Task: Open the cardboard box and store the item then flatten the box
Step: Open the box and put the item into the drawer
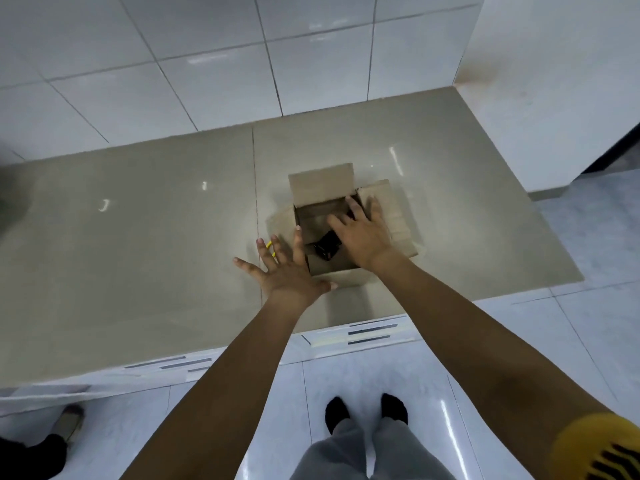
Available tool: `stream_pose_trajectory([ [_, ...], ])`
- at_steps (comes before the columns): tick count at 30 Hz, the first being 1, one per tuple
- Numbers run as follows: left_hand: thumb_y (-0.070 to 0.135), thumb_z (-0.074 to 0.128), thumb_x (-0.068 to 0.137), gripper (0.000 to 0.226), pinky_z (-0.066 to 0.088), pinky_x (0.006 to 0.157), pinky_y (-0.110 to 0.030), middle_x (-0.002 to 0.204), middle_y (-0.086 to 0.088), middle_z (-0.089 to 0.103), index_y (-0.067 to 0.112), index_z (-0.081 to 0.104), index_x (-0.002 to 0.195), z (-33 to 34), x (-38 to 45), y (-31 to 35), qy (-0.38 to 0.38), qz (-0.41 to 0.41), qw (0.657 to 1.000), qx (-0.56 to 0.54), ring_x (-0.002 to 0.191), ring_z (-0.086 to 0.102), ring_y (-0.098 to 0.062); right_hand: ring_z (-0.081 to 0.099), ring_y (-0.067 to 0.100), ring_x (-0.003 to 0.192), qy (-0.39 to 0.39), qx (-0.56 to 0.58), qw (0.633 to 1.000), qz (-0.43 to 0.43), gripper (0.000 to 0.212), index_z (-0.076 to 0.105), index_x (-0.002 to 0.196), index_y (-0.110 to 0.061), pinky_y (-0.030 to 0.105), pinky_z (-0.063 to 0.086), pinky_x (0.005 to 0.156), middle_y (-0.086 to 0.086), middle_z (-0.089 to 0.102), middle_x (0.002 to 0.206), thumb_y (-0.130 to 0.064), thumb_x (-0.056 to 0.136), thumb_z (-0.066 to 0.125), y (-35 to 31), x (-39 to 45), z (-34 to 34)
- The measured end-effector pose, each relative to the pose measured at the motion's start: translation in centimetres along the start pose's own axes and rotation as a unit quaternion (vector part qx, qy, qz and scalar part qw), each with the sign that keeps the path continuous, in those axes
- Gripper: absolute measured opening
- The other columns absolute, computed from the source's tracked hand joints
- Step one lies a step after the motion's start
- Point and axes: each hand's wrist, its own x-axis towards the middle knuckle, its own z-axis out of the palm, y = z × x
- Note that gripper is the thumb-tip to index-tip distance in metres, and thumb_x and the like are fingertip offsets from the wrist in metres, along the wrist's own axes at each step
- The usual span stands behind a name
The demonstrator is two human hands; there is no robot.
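While the cardboard box (323, 188) gapes open on the counter (138, 237), left hand (282, 268) and right hand (360, 233) spread flat, empty, over its flaps.

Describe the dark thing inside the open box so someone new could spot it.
On the beige tiled counter stands a small open brown cardboard box, flaps spread. Between the left hand and right hand, a small black object lies on its floor, the only dark thing inside; what it is cannot be told.
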Motion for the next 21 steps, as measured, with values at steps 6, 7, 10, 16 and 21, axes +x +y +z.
stream_pose_trajectory([
  [6, 0.09, 0.035, 0.067, 0.119, -0.012, 0.093, -0.083, 0.161, -0.012, -0.015, 0.031, -0.039, 0.138, 0.1, 0.1, -0.2, 0.009, 0.007, 1.0, -0.004, 0.145, -0.022, -0.04, 0.04, 0.029, 0.127, 0.076, 0.08, 0.993, 0.038, 0.045, 0.045, 0.128, -0.022, 0.06, 0.014, 0.113, 0.008, 0.051, 0.127, -0.031, 0.087, 0.059, -0.2, -1.1, -1.2],
  [7, 0.09, 0.036, 0.067, 0.119, -0.012, 0.093, -0.083, 0.162, -0.012, -0.015, 0.032, -0.039, 0.138, 0.2, 0.1, -0.3, 0.009, 0.008, 1.0, -0.011, 0.145, -0.022, -0.04, 0.041, 0.03, 0.125, 0.112, 0.107, 0.987, 0.045, 0.043, 0.048, 0.128, -0.023, 0.057, 0.018, 0.112, 0.008, 0.051, 0.125, -0.033, 0.087, 0.059, -0.3, -1.7, -1.6],
  [10, 0.089, 0.04, 0.067, 0.12, -0.01, 0.095, -0.082, 0.162, -0.011, -0.011, 0.033, -0.036, 0.14, 0.5, 0.1, -0.3, 0.013, 0.01, 0.999, -0.032, 0.146, -0.019, -0.038, 0.048, 0.032, 0.116, 0.191, 0.155, 0.969, 0.024, 0.043, 0.053, 0.128, -0.021, 0.048, 0.029, 0.107, 0.011, 0.051, 0.123, -0.026, 0.086, 0.061, -0.6, -3.6, -2.4],
  [16, 0.069, 0.055, 0.074, 0.112, 0.014, 0.106, -0.073, 0.161, -0.016, 0.007, 0.03, -0.017, 0.149, 0.1, 0.6, 1.9, 0.056, 0.001, 0.992, -0.112, 0.147, 0.011, -0.035, 0.051, 0.032, 0.112, 0.252, 0.25, 0.934, 0.03, 0.038, 0.056, 0.122, -0.01, 0.044, 0.042, 0.096, 0.013, 0.057, 0.121, -0.017, 0.084, 0.061, -0.6, -8.7, -1.8],
  [21, 0.023, 0.065, 0.083, 0.089, 0.038, 0.106, -0.05, 0.155, -0.014, 0.024, 0.018, 0.009, 0.153, 1.7, -1.5, 3.1, 0.171, 0.042, 0.887, -0.427, 0.137, 0.034, -0.035, 0.053, 0.028, 0.113, 0.258, 0.205, 0.942, 0.066, 0.04, 0.057, 0.125, -0.014, 0.043, 0.038, 0.095, 0.007, 0.061, 0.12, -0.02, 0.085, 0.059, 0.0, -14.3, 2.2],
])
